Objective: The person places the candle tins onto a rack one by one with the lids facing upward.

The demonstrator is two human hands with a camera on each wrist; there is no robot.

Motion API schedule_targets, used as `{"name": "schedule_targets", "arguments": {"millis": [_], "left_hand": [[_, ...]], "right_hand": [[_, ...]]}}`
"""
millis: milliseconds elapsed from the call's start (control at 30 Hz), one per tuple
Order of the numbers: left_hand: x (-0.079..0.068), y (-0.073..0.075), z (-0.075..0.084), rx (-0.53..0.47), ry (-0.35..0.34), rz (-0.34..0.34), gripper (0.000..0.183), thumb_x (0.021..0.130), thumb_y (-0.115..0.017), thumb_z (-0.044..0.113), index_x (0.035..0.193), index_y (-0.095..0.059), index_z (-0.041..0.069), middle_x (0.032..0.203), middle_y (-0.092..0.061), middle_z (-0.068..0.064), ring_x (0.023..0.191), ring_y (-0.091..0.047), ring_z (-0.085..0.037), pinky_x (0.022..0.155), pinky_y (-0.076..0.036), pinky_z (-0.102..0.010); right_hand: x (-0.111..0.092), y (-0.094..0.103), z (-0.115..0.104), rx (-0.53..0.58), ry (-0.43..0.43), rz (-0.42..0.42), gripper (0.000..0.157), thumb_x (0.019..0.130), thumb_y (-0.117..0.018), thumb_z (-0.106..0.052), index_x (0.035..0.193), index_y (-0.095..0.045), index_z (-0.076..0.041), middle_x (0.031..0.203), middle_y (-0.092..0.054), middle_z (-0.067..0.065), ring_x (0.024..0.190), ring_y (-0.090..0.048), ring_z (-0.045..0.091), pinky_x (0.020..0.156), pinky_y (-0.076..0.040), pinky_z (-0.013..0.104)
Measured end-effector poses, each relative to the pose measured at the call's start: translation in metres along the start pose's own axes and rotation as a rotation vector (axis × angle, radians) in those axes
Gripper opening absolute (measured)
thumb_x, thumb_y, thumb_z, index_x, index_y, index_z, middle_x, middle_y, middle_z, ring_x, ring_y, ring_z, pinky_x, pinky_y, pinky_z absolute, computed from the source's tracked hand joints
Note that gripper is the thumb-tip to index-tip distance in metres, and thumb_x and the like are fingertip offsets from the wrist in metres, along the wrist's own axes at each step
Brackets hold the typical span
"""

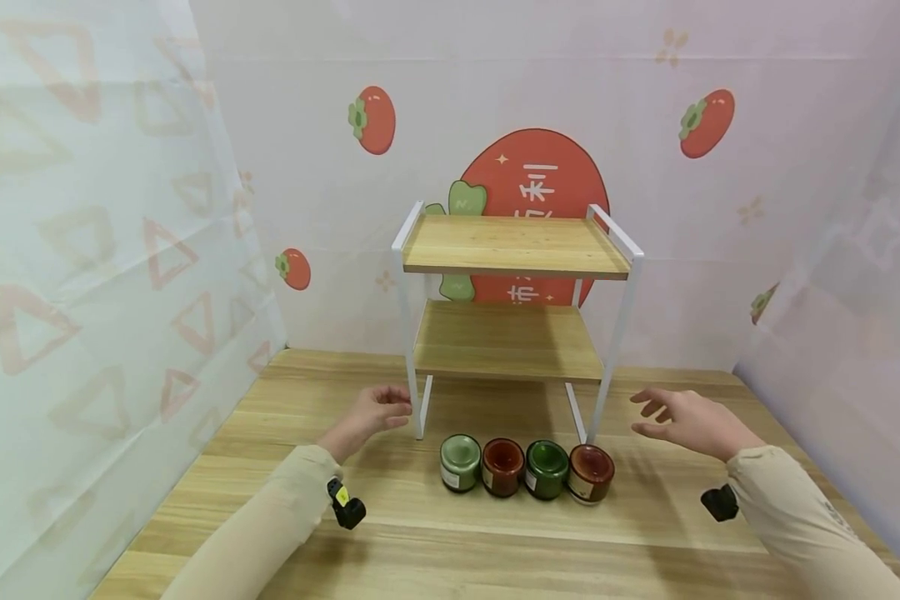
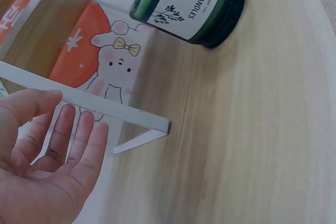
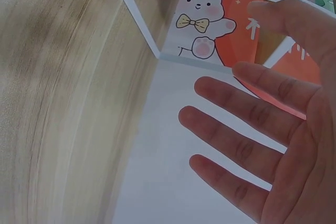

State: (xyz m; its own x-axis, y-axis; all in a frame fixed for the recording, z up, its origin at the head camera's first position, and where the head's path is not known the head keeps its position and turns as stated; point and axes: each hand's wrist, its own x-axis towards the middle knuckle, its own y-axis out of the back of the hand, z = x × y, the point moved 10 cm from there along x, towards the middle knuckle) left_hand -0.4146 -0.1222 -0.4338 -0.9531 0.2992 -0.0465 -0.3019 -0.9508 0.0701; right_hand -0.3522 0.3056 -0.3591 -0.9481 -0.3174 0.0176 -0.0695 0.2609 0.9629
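A two-tier shelf rack (image 1: pixel 517 244) with wooden boards and a white metal frame stands on the wooden table. By its left front leg is my left hand (image 1: pixel 371 417), fingers loosely bent and holding nothing; whether it touches the leg I cannot tell. My right hand (image 1: pixel 686 421) hovers apart from the right leg, its fingers spread in the right wrist view. Several glass candle jars line up before the rack: a pale green jar (image 1: pixel 461 463), a red-brown jar (image 1: pixel 502 468), a dark green jar (image 1: pixel 546 471) and another red-brown jar (image 1: pixel 591 474). The left wrist view shows a "scented candles" label (image 2: pixel 190 1).
White cloth walls with printed persimmons enclose the table (image 1: pixel 435 558) at the back and both sides. A large red persimmon print (image 1: pixel 506 171) with white characters is behind the rack. The lower board (image 1: pixel 506 337) sits between the rack's legs.
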Motion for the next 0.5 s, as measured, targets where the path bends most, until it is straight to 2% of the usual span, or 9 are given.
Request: {"name": "schedule_targets", "arguments": {"millis": [167, 267, 500], "left_hand": [[0.000, -0.005, -0.006, -0.046, 0.030, -0.021, 0.023, 0.091, -0.060, -0.003, 0.111, -0.052, -0.007, 0.101, -0.058, -0.006, 0.099, -0.060, -0.020, 0.102, -0.049, -0.046], [0.001, -0.006, -0.009, -0.051, 0.047, -0.013, 0.025, 0.090, -0.059, -0.004, 0.112, -0.051, -0.010, 0.101, -0.057, -0.007, 0.100, -0.060, -0.023, 0.100, -0.051, -0.043], [0.003, -0.008, -0.013, -0.056, 0.062, 0.000, 0.029, 0.091, -0.058, -0.006, 0.116, -0.046, -0.014, 0.106, -0.056, -0.012, 0.100, -0.060, -0.023, 0.100, -0.051, -0.045]], "right_hand": [[0.001, 0.000, 0.000, -0.003, -0.006, 0.001, 0.062, 0.086, -0.062, -0.059, 0.124, -0.058, -0.010, 0.106, -0.070, 0.008, 0.093, -0.067, 0.026, 0.072, -0.055, 0.051], [0.000, 0.001, -0.001, 0.003, -0.014, 0.000, 0.062, 0.086, -0.063, -0.058, 0.125, -0.058, -0.010, 0.107, -0.070, 0.009, 0.094, -0.067, 0.026, 0.073, -0.055, 0.051], [-0.003, 0.004, 0.001, 0.007, -0.026, 0.001, 0.065, 0.086, -0.062, -0.060, 0.126, -0.058, -0.010, 0.108, -0.069, 0.010, 0.093, -0.067, 0.027, 0.073, -0.055, 0.052]]}}
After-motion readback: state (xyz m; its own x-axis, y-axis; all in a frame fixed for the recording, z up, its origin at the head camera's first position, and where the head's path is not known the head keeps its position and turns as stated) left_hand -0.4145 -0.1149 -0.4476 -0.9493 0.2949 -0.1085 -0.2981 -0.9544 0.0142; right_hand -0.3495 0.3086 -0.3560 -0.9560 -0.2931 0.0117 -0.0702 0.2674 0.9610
